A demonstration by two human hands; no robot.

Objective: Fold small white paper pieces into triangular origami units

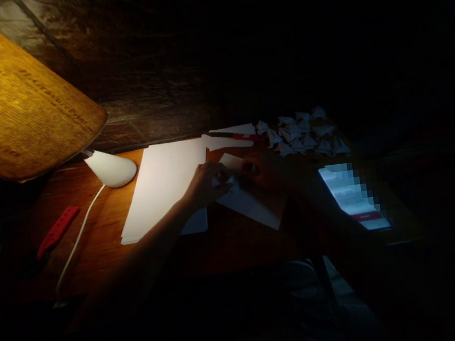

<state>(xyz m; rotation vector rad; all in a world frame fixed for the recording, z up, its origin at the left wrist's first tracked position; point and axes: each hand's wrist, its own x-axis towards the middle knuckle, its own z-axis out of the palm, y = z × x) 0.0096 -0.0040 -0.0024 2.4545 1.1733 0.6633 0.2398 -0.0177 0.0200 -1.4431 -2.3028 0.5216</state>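
Pinching white paper point(231, 182) between nearly closed fingers, the left hand point(206, 183) sits beside the right hand point(261, 171), whose shadowed hold I cannot tell.

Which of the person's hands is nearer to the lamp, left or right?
Left. The left hand is to the right of the lamp, at the right edge of the paper stack; the right hand is farther right.

From my remote feed I could read only "on" on the shade point(23, 96); its other dark lettering point(55, 97) was too blurred. Right of the shade, the screen's point(343, 195) text was illegible.
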